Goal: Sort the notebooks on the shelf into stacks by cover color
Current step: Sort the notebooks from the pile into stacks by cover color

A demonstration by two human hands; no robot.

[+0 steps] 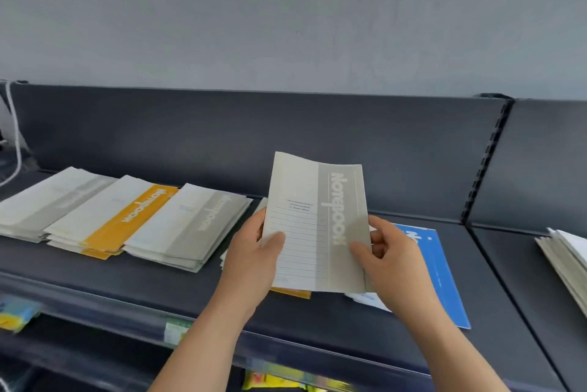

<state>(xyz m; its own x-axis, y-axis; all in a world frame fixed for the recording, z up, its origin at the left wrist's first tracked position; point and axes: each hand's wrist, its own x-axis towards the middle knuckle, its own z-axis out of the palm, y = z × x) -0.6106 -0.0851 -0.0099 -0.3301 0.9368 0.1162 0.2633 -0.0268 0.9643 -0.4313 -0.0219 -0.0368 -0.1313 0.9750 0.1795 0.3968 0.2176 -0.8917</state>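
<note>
I hold a grey-banded notebook [314, 220] upright above the dark shelf [158, 283]. My left hand [254, 258] grips its left edge, thumb on the cover. My right hand [387, 258] pinches its right edge. Beneath it lies a pile with an orange-edged notebook [293, 292] showing at the bottom. A blue notebook [441, 274] lies flat to the right, partly hidden by my right hand. On the left sit three stacks: a grey stack [47, 201], an orange-banded stack [117, 217] and another grey stack [193, 226].
A further pile of pale notebooks [565, 261] sits on the neighbouring shelf section at the far right. The shelf's dark back panel [286, 137] rises behind. A lower shelf holds yellow packets [273, 383]. A white cord [14, 144] hangs at the far left.
</note>
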